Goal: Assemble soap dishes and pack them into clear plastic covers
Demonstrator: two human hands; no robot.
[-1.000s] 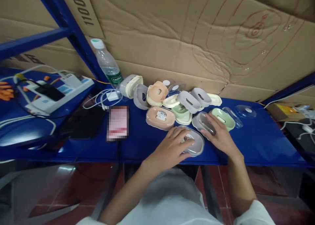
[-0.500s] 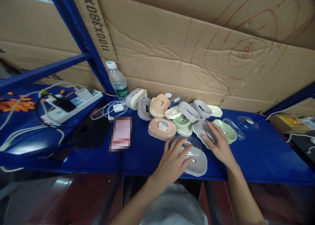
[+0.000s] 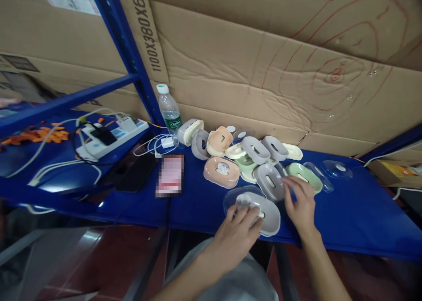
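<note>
My left hand (image 3: 242, 228) rests on a grey soap dish (image 3: 271, 215) at the front edge of the table, its fingers bent and slightly apart. A clear lid (image 3: 231, 196) with a white label lies against that dish's left side, partly under the fingers. My right hand (image 3: 301, 202) pinches at the right rim of a second grey soap dish (image 3: 267, 182). A clear lid (image 3: 281, 170) seems to stand edge-on there between its fingers; its outline is faint. Just behind the right hand lies a green soap dish (image 3: 303, 173).
Several grey, cream and green dish parts crowd the back, near an orange soap dish (image 3: 220, 171) with a lid. Clear lids (image 3: 336, 169) lie at right. A water bottle (image 3: 171, 112), white cable (image 3: 145, 147), phone (image 3: 169, 175) and power strip (image 3: 112, 140) stand left. Cardboard (image 3: 231, 63) rises behind.
My left fingers have slid forward off the clear lid onto the front grey dish. The right hand has moved right from over the second grey dish, uncovering its inside. The view has shifted slightly.
</note>
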